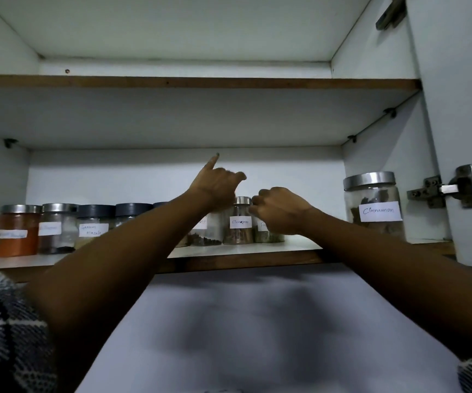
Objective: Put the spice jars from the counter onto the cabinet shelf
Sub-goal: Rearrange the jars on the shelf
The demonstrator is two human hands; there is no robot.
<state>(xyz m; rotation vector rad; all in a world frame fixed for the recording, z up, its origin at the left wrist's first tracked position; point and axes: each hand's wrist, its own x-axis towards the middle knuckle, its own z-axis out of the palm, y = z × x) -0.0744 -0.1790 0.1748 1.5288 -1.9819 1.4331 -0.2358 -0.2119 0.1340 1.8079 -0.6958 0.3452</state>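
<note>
Several labelled spice jars stand in a row on the lower cabinet shelf [300,246]. My left hand [215,190] covers the top of a jar of dark spice [205,232], with its fingers curled over the hidden lid and one finger sticking up. My right hand [281,212] grips the top of a jar of greenish seeds [268,236]. A small steel-lidded jar labelled cinnamon [240,222] stands between the two hands. To the left, an orange-powder jar [16,234], a brown-spice jar [57,231] and a garam masala jar [93,228] are lined up.
A big cinnamon jar [375,205] stands at the shelf's right end. The upper shelf [200,82] runs across above. The open cabinet door [461,109] with its hinge [450,188] is on the right. A grey wall panel [257,321] lies below the shelf.
</note>
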